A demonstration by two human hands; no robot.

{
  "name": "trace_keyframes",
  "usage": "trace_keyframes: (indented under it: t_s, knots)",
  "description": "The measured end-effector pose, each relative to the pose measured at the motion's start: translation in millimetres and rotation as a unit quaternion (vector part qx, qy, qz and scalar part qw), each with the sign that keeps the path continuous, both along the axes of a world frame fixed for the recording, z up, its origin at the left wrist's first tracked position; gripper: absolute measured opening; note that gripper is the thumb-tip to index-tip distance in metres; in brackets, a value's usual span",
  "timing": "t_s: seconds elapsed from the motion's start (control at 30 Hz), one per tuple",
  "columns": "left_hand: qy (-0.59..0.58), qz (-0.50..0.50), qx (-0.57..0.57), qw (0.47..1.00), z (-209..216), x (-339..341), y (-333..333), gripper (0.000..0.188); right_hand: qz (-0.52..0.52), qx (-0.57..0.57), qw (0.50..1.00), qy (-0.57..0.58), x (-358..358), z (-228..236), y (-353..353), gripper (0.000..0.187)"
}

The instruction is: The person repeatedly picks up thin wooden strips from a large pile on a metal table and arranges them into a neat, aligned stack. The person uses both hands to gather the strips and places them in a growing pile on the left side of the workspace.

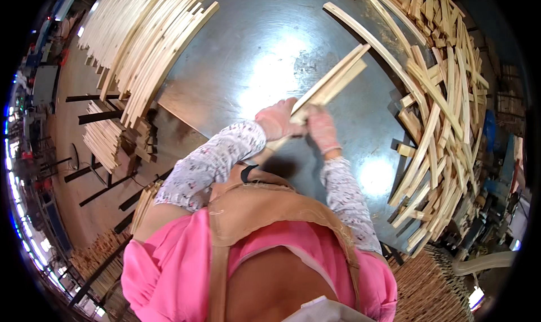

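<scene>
In front of my body, a few pale wooden strips slant up and to the right over the metal tabletop, lying against one another with their far ends uneven. My left hand, in a pink glove, is closed on their left side near the lower end. On the right side my right hand, gloved alike and slightly blurred, is closed on the same strips, its fingertips partly hidden. The lower ends of the strips pass beneath my hands toward my brown apron.
A neat stack of long wooden strips lies at the table's far left. A jumbled heap of strips and offcuts runs along the right edge, with one long curved strip beside it. The shiny metal table spreads between them.
</scene>
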State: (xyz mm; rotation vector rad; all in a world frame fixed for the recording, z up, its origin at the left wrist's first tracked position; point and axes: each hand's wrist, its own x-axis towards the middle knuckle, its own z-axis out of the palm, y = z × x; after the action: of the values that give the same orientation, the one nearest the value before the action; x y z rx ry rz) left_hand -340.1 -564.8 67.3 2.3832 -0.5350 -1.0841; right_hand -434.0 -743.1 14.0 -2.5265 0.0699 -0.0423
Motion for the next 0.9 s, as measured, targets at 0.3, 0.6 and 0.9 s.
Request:
trace_keyframes:
  t_s: [0.3,0.6,0.9]
  knots:
    - [-0.073,0.136,0.139,0.978,-24.9,-8.7,75.0,0.056,-0.185,-0.317,0.929,-0.031,131.1,22.5,-217.4,0.059]
    - [-0.266,0.28,0.158,0.909,8.6,8.0,284.5,0.063,-0.107,-0.401,0.893,0.175,197.0,2.6,-260.6,0.068]
    - [-0.294,0.285,0.049,0.911,41.3,215.2,513.1,0.065,0.186,-0.163,0.957,0.151,238.2,-3.1,137.8,0.026]
